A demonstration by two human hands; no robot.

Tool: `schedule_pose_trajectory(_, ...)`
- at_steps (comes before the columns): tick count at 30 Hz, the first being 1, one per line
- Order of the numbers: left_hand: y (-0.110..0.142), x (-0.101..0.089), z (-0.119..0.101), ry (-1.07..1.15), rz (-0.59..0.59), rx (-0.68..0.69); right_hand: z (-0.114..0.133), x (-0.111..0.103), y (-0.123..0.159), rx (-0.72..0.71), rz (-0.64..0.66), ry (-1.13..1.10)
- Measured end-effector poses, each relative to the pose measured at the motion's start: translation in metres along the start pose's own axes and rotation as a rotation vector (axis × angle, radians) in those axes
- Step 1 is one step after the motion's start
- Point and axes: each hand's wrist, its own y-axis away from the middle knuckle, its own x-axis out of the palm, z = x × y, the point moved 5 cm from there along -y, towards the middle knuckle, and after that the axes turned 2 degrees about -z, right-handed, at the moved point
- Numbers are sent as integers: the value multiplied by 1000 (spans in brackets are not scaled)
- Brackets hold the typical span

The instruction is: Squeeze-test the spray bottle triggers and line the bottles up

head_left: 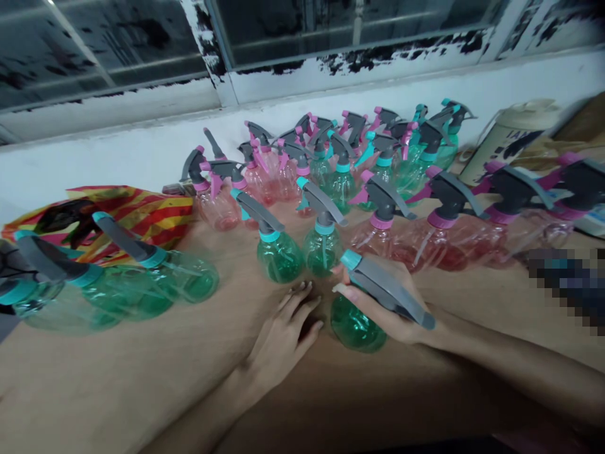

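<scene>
My right hand (394,306) is wrapped round the neck of a green spray bottle (358,328) with a grey and turquoise trigger head, at the middle of the table. Left of it, my left hand (286,334) rests palm down on the tabletop, fingers stretched out and holding nothing. Just beyond the fingertips stand two more green spray bottles, one at the left (280,255) and one at the right (322,249). A row of pink spray bottles (439,243) runs off to the right.
Several green bottles (196,280) stand at the left, in front of a red and yellow striped plastic bag (155,214). Pink and green bottles (343,183) crowd the back by the white wall (142,129). A large cream container (513,135) stands at the back right.
</scene>
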Motion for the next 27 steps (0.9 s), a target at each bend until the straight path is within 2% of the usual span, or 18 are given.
schedule_pose_trajectory(8, -2, -4, -3, -31, -8, 7, -3, 4, -1, 10, 63, -10)
schedule_pose_trajectory(15, -2, -4, -3, -16, -3, 0, -2, 4, 1, -11, 23, 14)
schedule_pose_trajectory(27, -1, -1, -2, -17, -1, 10, 1, 4, -2, 4, 52, -9)
